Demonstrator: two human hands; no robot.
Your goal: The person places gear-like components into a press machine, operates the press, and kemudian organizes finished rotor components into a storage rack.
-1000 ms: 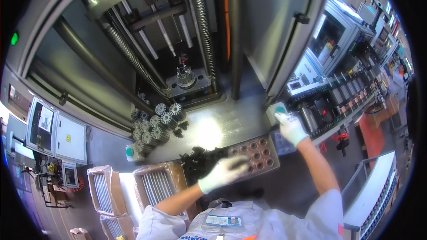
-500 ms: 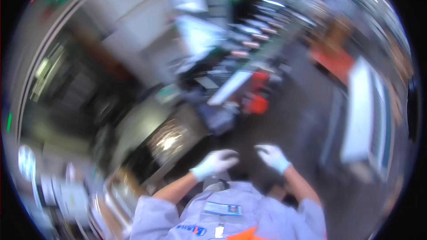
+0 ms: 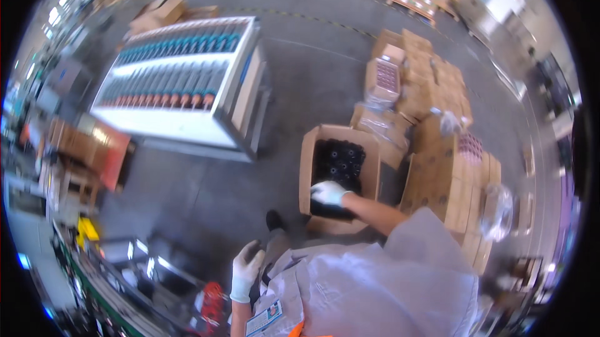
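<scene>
An upright cardboard box (image 3: 306, 177) with its top flaps apart stands on the floor in front of me. Inside it lie several black round parts (image 3: 340, 154) with small holes in their middles. My right hand (image 3: 329, 193), in a white glove, reaches over the near part of the box. Its dark fingertips blend into the black contents, so I cannot make out whether they grip one. Low beside my leg hangs my left hand (image 3: 245, 269), gloved too, its fingers loosely bent and apart with nothing seen in them.
A white rack (image 3: 169, 121) with rows of dark cylindrical parts stands ahead on the left. Stacked cartons (image 3: 431, 181) rise close on the right, a flattened plastic-wrapped carton (image 3: 381, 130) beside them. A metal workbench (image 3: 144, 274) and a red object (image 3: 212, 304) are at lower left.
My view has swung right, from the machine and bench to the floor with cartons. My right hand has gone from free air to the box; my left hand has dropped beside my leg.
</scene>
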